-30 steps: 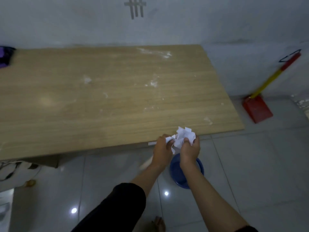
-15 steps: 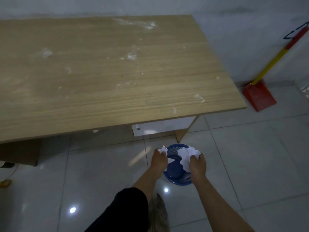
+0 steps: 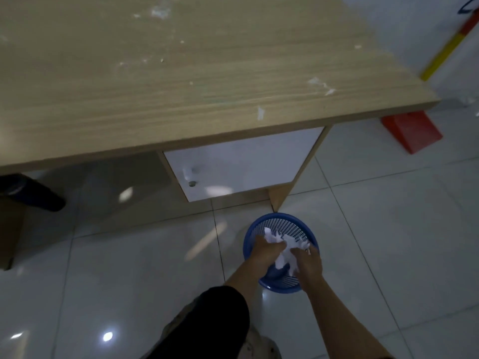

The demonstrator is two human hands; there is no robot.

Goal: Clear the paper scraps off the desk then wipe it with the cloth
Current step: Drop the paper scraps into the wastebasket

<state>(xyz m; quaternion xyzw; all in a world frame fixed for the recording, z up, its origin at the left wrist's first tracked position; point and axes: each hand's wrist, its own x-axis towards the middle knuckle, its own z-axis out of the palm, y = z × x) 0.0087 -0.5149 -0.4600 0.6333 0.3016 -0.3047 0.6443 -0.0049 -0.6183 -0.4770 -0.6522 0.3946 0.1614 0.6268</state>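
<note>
A blue mesh wastebasket stands on the tiled floor just in front of the desk's right leg. Both my hands reach into its mouth with a bunch of white paper scraps between them. My left hand grips the left part of the scraps, my right hand holds the right part. The wooden desk fills the upper view, with white smears and a few small bits on its top, such as a scrap near the front edge. No cloth is in view.
A white drawer front sits under the desk's right side. A red dustpan with a yellow handle leans by the wall at right. A dark object lies under the desk at left. My foot is near the basket.
Both hands have carried the paper scraps down from the desk's front edge into the blue basket. The view has tilted down and moved closer to the floor.
</note>
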